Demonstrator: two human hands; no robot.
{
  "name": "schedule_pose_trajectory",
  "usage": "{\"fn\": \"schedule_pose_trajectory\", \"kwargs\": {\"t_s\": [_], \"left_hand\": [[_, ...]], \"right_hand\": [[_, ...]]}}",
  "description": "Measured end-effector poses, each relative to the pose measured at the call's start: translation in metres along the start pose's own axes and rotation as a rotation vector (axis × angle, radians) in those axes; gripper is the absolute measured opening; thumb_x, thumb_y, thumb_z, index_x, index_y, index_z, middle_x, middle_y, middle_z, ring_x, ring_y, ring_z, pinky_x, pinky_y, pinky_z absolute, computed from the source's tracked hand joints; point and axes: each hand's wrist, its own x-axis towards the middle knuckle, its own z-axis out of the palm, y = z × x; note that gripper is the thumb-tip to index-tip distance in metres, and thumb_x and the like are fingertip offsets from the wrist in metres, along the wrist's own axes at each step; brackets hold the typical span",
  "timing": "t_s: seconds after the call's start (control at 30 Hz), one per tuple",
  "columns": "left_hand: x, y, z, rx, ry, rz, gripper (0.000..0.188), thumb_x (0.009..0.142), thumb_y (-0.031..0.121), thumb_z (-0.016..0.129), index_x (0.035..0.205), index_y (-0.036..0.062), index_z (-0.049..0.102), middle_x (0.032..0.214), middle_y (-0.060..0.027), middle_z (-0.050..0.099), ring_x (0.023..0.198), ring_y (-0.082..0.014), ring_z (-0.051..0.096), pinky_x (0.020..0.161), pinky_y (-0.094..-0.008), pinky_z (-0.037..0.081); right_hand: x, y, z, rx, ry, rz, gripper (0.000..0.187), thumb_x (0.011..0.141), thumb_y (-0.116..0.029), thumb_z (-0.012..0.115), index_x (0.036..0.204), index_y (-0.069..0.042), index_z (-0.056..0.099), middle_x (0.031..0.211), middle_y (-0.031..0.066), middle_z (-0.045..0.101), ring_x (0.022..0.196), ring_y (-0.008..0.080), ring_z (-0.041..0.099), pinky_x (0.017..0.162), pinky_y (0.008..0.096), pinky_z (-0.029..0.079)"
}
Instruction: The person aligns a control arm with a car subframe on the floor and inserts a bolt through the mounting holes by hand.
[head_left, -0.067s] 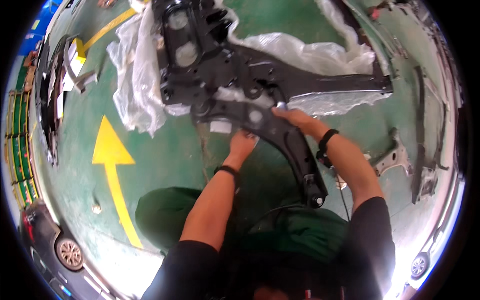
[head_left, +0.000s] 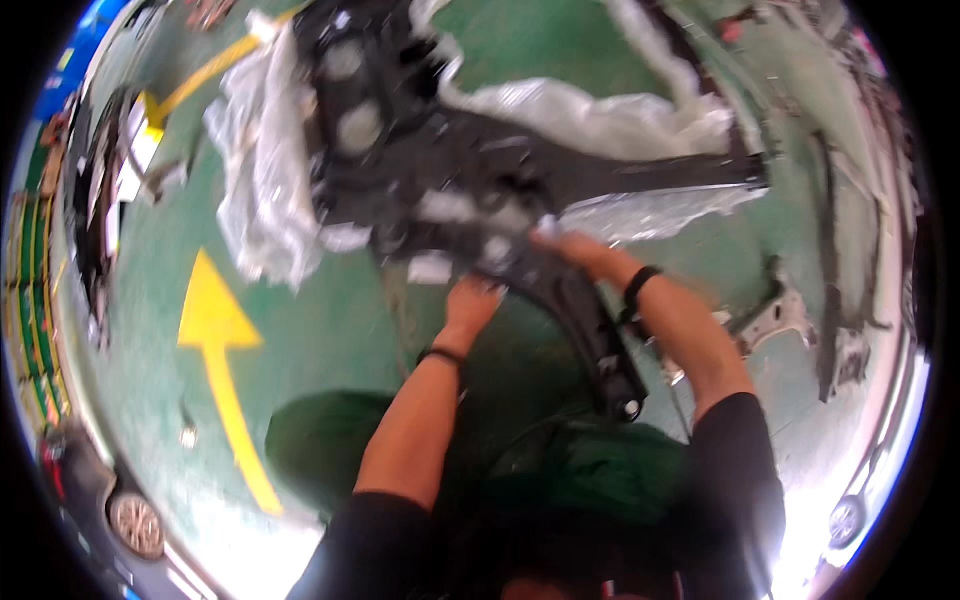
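Observation:
A curved black suspension control arm (head_left: pixel 572 300) lies against the near side of a large black car subframe (head_left: pixel 390 180). My right hand (head_left: pixel 585 254) is closed on the control arm's far edge, beside a small silvery piece; some of its fingers are hidden behind the arm. At the near edge, just right of a white label (head_left: pixel 430 268), my left hand (head_left: pixel 470 305) has its fingers curled. A small shiny bit shows at those fingertips, too blurred to name. The control arm's free end, with a round silvery bushing (head_left: pixel 631 408), points toward my knees.
Crumpled clear plastic wrap (head_left: pixel 258 170) lies under and around the subframe. To the right on the green floor are a grey control arm (head_left: pixel 780 318) and long dark metal parts (head_left: pixel 832 270). A yellow floor arrow (head_left: pixel 220 335) is at left; a dark car (head_left: pixel 100 510) stands lower left.
The view has shifted a little, so the whole scene sits slightly further left, its near part lower, and blurrier. Both hands keep their places at the control arm.

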Motion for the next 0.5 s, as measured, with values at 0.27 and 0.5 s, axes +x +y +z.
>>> {"fn": "schedule_pose_trajectory", "kwargs": {"t_s": [0.27,0.5], "left_hand": [[0.005,-0.012,0.012,-0.270,0.363,-0.069,0.066,0.075,0.019,0.080,0.131,0.0014,0.050,0.121,-0.0224,0.063,0.116,-0.0394,0.059,0.098,-0.0457,0.047],[0.017,-0.017,0.030,-0.181,-0.001,0.038,0.048,0.093,0.024,0.060,0.136,0.0049,0.053,0.136,-0.0118,0.060,0.124,-0.0314,0.057,0.101,-0.0421,0.046]], "right_hand": [[-0.005,0.006,0.015,-0.219,0.169,-0.114,0.079,0.076,-0.070,0.072,0.106,0.004,0.072,0.103,0.0118,0.068,0.095,0.0229,0.061,0.081,0.0365,0.048],[0.003,0.020,0.001,-0.365,0.246,-0.115,0.076,0.081,-0.063,0.072,0.120,0.002,0.068,0.118,0.0126,0.067,0.106,0.0207,0.061,0.094,0.0347,0.047]]}}
